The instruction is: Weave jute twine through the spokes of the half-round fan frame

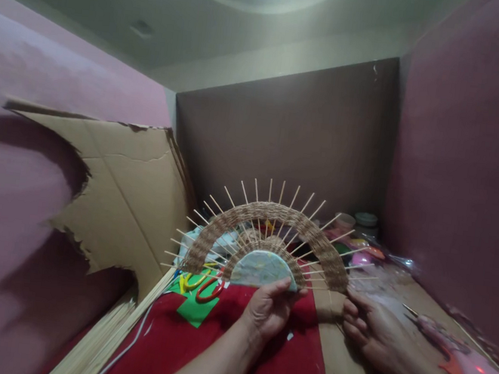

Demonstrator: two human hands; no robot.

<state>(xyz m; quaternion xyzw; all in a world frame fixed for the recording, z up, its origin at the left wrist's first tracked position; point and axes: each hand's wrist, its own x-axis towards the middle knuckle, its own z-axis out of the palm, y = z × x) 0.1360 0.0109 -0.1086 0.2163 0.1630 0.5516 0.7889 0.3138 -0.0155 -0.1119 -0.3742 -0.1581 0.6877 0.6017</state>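
Half-woven fan frame (pixel 266 237) held upright over the bench (pixel 346 366)

Head view: the left hand (pixel 269 309) pinches the frame's pale half-disc base from below; the right hand (pixel 371 327), fingers curled, grips the woven band's right end. Weaving looks midway; another row likely needs a free strand threaded between the bare sticks. Scissors (pixel 208 287) and green paper (pixel 194 310) lie left of the hands, cardboard (pixel 132 191) beyond, jars (pixel 356 223) behind

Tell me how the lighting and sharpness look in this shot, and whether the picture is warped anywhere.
Head view: dim, with a reddish cast; the cardboard sheet throws a dark shadow on the wall. Wide-lens warp bends the walls and ceiling toward the edges. The woven fan, held up by the left hand, is fairly sharp; the right hand and the clutter behind look soft.
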